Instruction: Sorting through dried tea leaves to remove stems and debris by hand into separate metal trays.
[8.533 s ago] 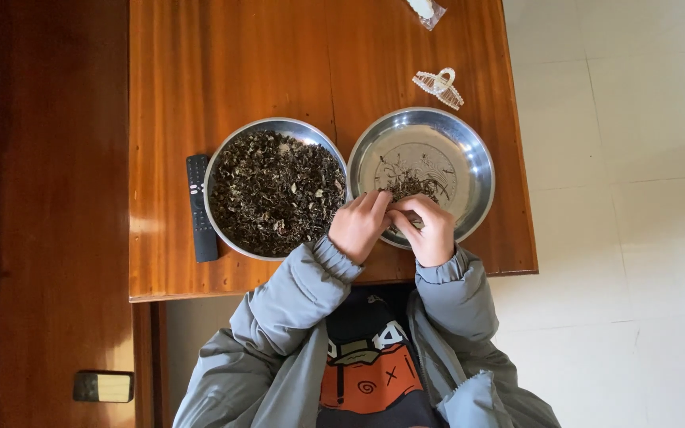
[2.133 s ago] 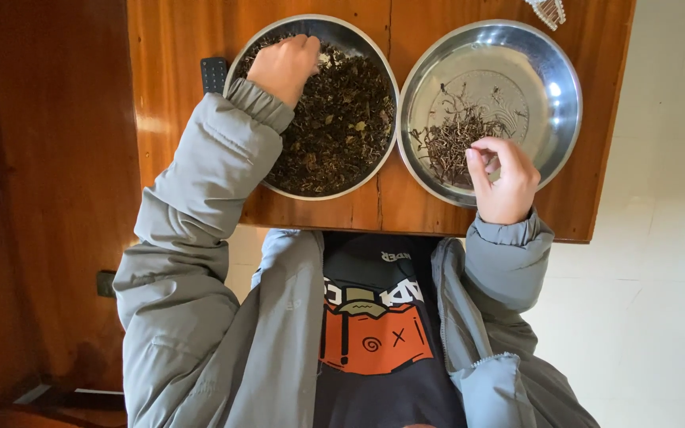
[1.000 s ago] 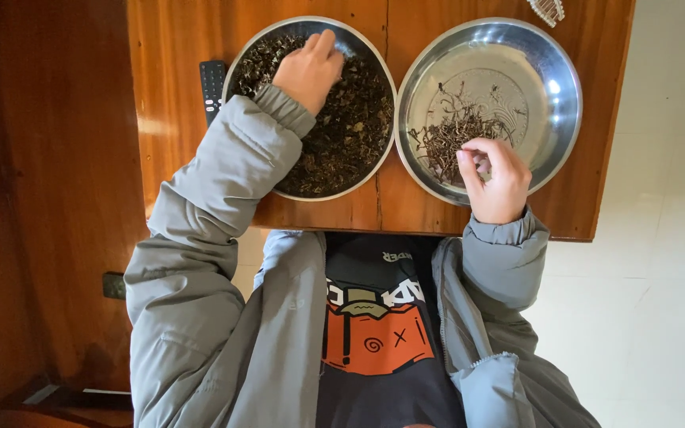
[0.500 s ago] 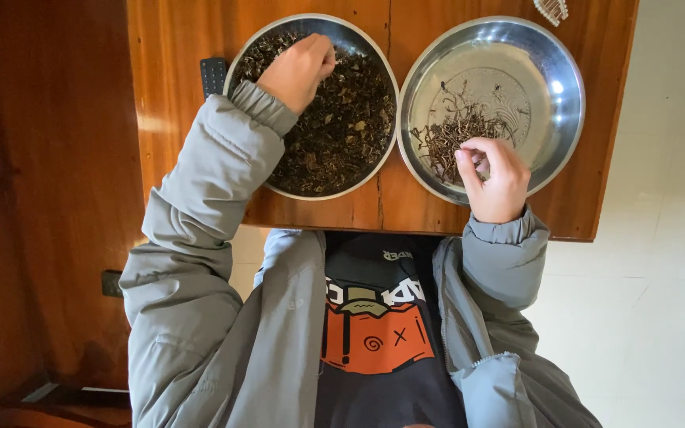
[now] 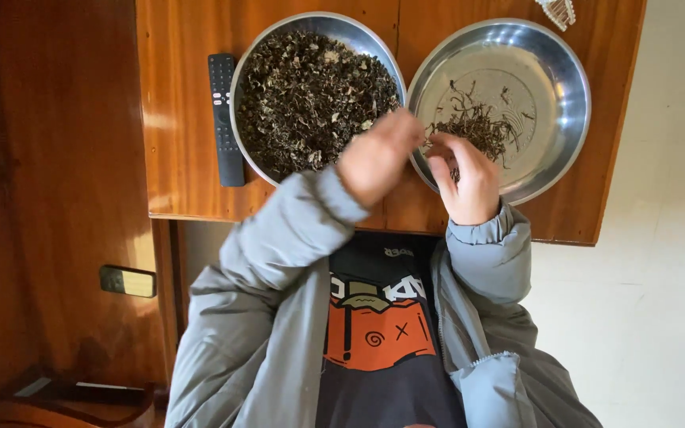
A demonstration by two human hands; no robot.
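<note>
Two round steel bowls sit side by side on a wooden table (image 5: 184,174). The left bowl (image 5: 241,95) is heaped with dark dried leaves (image 5: 311,95). The right bowl (image 5: 556,103) holds only a small pile of dried stems (image 5: 477,127). My left hand (image 5: 378,154) is blurred with motion, curled into a fist between the two bowls near their front rims; what it holds is hidden. My right hand (image 5: 465,178) rests on the near rim of the right bowl, fingers pinched on a few stems at the pile's edge. The two hands almost touch.
A black remote control (image 5: 223,119) lies left of the full bowl. A small pale clip (image 5: 558,9) lies at the table's far right corner. Dark wooden furniture stands to the left, and a light tiled floor lies to the right.
My left hand has left the heap in the left bowl and swung right and nearer, to meet the right hand. The right hand has stayed over the small pile. The view has shifted slightly.
</note>
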